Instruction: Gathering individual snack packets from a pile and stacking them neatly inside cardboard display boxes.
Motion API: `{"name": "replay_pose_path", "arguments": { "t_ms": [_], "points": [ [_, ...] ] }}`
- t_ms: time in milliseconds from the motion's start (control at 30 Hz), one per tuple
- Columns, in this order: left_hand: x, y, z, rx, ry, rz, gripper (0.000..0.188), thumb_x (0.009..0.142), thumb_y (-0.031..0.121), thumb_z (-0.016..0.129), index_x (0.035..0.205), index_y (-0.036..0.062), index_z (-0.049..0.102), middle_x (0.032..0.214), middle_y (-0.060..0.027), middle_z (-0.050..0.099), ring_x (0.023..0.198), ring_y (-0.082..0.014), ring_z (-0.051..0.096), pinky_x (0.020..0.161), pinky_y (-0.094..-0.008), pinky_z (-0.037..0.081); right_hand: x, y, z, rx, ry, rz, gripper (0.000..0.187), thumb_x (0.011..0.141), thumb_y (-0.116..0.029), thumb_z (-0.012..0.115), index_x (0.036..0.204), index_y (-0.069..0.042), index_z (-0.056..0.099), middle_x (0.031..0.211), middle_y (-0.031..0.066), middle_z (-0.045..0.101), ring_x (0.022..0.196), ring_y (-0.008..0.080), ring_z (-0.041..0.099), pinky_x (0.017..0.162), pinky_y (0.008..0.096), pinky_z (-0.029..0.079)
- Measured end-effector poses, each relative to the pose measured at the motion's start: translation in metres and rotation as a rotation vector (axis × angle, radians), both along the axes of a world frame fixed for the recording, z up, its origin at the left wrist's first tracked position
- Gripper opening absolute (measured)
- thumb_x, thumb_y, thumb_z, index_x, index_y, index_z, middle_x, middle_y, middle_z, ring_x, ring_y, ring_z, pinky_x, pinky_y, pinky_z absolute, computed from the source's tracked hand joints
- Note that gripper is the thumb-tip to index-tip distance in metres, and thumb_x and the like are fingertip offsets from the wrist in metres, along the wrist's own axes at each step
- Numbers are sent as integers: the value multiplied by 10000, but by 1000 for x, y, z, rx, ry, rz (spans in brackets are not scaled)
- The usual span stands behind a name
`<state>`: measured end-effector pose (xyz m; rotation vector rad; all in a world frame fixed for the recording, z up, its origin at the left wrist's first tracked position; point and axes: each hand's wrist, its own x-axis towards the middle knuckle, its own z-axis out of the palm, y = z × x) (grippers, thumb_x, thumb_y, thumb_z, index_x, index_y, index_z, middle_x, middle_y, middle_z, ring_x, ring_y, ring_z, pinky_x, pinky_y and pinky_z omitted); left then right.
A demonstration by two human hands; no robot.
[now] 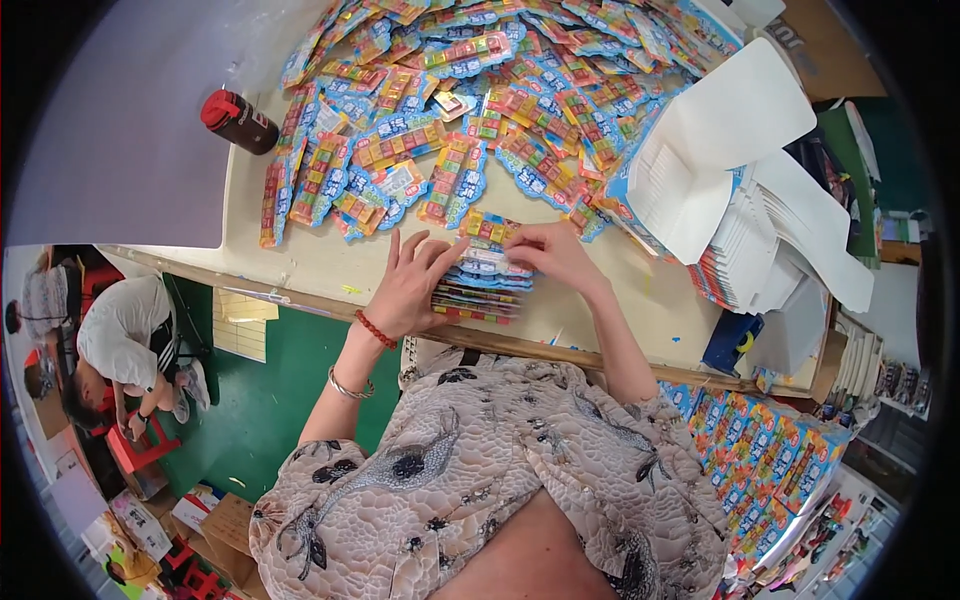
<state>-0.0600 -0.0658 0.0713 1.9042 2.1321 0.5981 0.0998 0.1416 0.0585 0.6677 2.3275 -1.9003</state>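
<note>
A row of small blister packs (484, 283), stacked closely with colourful edges, sits at the table's near edge between my hands. They look like sweets on blue-edged cards. My left hand (408, 285) holds the row's left side between forefinger and thumb, its other fingers spread. On the right, the bent fingers of my right hand (553, 255) are closed at the edge of a blister pack (487, 227) at the row's far end. Its fingertips are partly hidden. A large heap of similar blister packs (440, 140) covers the table beyond my hands.
An open white carton (680, 195) stands right of the heap, beside stacked flattened cartons (765, 240). A blue tape dispenser (733, 342) is near the right front edge. A dark red-lidded bottle (240, 122) stands at left. Another person (130, 340) bends over a red stool (145, 445).
</note>
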Motion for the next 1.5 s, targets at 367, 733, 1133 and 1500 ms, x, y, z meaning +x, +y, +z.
{"name": "replay_pose_path", "arguments": {
  "t_ms": [367, 733, 1133, 1500],
  "points": [
    [-6, 5, -3, -122, -204, -60, 792, 587, 208, 835, 1279, 82, 470, 1217, -135, 499, 1148, -337, 469, 1002, -406, 419, -126, 1, -31, 1015, -265, -135, 563, 706, -469, 751, 967, 13, 621, 998, 192, 618, 977, 311, 600, 787, 394, 483],
    [-17, -2, -16, -32, -321, -86, 986, 600, 144, 848, 1391, 75, 264, 1338, -191, 341, 1138, -358, 496, 969, -406, 472, -82, 16, 24, 628, 296, -95, 151, 829, -123, 616, 966, -59, 614, 847, 126, 679, 707, 287, 650, 654, 386, 499],
    [-20, 5, -19, 35, -555, -25, 985, 610, 149, 851, 1422, 61, 301, 1310, -184, 393, 1189, -329, 464, 1007, -382, 431, -48, 34, 13, 803, -1, -165, 387, 820, -280, 663, 1135, -58, 623, 925, 133, 665, 952, 319, 620, 793, 405, 485],
    [-1, -12, -19, 19, -424, 4, 897, 584, 182, 855, 1343, 64, 393, 1305, -187, 412, 1218, -355, 408, 1046, -429, 369, -44, 58, 0, 619, -120, -84, 474, 747, -194, 727, 1106, 60, 551, 975, 163, 633, 941, 278, 621, 806, 383, 496]
  ]
}}
